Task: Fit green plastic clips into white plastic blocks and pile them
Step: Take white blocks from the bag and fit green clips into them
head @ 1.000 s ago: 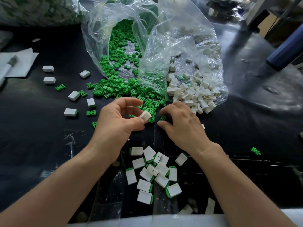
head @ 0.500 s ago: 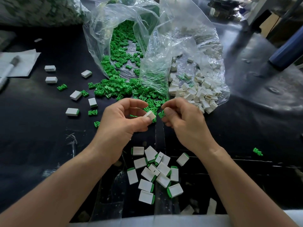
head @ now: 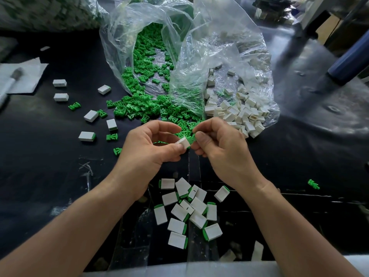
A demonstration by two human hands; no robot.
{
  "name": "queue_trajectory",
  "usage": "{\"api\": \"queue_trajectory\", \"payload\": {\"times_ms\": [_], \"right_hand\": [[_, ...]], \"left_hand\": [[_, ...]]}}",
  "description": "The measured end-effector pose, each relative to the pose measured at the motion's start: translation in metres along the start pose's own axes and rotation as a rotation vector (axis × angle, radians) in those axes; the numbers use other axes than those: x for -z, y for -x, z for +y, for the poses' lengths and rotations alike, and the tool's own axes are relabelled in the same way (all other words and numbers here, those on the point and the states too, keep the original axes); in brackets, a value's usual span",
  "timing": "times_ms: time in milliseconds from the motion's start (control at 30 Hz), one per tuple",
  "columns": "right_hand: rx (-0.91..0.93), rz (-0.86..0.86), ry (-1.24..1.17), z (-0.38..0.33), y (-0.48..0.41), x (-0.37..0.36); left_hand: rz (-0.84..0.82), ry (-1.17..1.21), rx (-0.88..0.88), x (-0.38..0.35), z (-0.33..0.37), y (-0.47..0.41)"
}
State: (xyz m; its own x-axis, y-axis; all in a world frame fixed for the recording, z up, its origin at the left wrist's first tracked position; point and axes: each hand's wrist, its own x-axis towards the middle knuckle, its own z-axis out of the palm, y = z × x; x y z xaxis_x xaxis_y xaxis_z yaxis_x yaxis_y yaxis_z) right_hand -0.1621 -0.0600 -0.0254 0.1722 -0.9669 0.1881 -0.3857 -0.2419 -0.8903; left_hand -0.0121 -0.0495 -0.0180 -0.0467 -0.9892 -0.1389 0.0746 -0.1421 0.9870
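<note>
Fingertips [head: 176,150] of the left hand [head: 147,150] pinch one white block [head: 184,142]; the right hand [head: 225,154] pinches a green clip [head: 192,138] against the block's open end. A second ago the right hand lay low on the loose clips [head: 139,108]; it has since risen with one and met the block, which has stayed in the left grip. Judgement: insertion beginning, clip not yet seated. The finished pile [head: 197,206] lies between the forearms. The black tabletop [head: 50,176] is scuffed; two clear bags [head: 229,56] spill stock, stray blocks [head: 87,136] lie left, paper [head: 22,76] beyond. The background is blurred.
</note>
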Motion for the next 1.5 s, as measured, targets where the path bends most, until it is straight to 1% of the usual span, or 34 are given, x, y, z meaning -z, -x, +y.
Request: {"api": "queue_trajectory", "payload": {"times_ms": [167,333,533,667,767,1133,1333,1500], "right_hand": [[0.013,-0.014,0.04,-0.002,0.001,0.0],[0.019,-0.017,0.067,-0.001,0.001,-0.002],[-0.044,-0.064,-0.011,-0.001,0.0,-0.001],[-0.096,-0.11,0.043,-0.001,0.001,0.001],[-0.102,-0.127,0.089,-0.002,0.001,0.003],[-0.054,-0.204,0.154,-0.004,0.003,0.006],[0.017,-0.255,0.228,-0.008,0.005,0.01],[0.077,-0.28,0.281,-0.01,0.006,0.011]], "left_hand": [[0.003,-0.041,-0.014,0.0,0.001,0.001],[-0.005,-0.033,-0.014,0.0,0.0,0.0],[-0.019,-0.005,-0.013,0.001,0.001,0.0],[-0.017,-0.005,-0.018,0.001,0.0,0.0],[-0.023,0.001,-0.012,0.001,-0.001,0.0],[-0.083,-0.028,-0.027,0.005,0.0,0.001],[-0.131,-0.146,-0.105,0.008,0.004,0.002],[-0.16,-0.217,-0.124,0.011,0.005,0.002]]}}
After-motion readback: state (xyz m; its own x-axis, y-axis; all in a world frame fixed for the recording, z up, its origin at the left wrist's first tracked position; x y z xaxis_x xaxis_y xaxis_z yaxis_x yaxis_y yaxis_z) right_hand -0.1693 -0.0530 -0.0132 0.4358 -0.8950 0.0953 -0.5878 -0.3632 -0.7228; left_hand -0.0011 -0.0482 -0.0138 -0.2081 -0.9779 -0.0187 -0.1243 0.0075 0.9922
